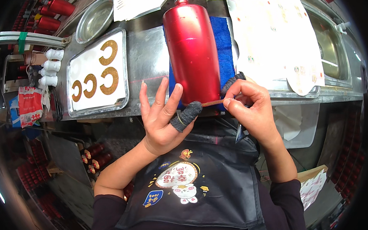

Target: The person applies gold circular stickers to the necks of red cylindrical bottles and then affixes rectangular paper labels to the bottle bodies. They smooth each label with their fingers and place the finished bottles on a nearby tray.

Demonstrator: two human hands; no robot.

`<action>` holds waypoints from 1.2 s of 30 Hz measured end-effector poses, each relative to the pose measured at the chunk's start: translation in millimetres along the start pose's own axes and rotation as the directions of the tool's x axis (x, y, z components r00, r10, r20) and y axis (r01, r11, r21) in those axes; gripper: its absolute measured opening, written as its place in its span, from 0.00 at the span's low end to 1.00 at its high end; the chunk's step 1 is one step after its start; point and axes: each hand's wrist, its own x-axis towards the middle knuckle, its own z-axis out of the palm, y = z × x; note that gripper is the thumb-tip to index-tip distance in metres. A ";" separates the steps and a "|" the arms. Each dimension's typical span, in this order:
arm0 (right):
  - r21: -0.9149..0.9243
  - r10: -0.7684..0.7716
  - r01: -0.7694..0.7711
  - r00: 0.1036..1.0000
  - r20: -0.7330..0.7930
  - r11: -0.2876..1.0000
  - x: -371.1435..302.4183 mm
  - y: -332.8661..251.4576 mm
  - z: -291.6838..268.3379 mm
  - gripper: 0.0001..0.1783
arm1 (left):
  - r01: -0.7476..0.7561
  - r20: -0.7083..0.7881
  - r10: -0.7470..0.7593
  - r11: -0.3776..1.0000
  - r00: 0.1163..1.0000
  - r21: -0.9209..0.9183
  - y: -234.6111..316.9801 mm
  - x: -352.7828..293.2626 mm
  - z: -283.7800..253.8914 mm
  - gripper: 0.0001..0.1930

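Observation:
Between my hands runs a thin reddish-brown strip (213,102), held nearly level in front of the bottle's base. My right hand (251,104) pinches its right end between thumb and forefinger; a dark fabric finger cover shows on another finger. My left hand (163,118) has its fingers spread, and its dark-covered finger touches the strip's other end. A glossy red bottle (193,49) lies just beyond them, its neck pointing away, on a blue towel (224,46). Below my right hand a dark pointed tool (240,133) shows in part; its kind is unclear.
Left of the bottle, a metal tray (125,82) carries several gold C-shaped pieces (109,80) on white paper. Behind it stands a metal bowl (95,21). Printed sheets (275,36) cover the right side, near a metal basin (335,48). White spools (51,66) stand far left.

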 end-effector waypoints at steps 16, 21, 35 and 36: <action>-0.239 -0.073 0.057 0.996 -0.059 0.969 -4.2 6.1 3.7 0.07 | 0.288 -0.065 -0.320 0.912 0.945 -0.293 0.2 23.9 19.9 0.38; -0.259 -0.203 0.167 0.972 -0.117 0.951 -14.3 11.5 20.9 0.13 | 0.326 0.045 -0.398 0.676 0.916 -0.660 -2.8 14.6 12.8 0.43; -0.452 -0.358 0.252 0.919 -0.167 0.856 -5.2 14.5 43.7 0.30 | 0.476 0.291 -0.604 0.170 0.742 -0.863 17.1 16.8 3.2 0.40; -0.442 -0.334 0.234 0.928 -0.163 0.866 -5.9 12.2 43.6 0.29 | 0.482 0.290 -0.609 0.175 0.738 -0.858 18.2 17.7 2.2 0.40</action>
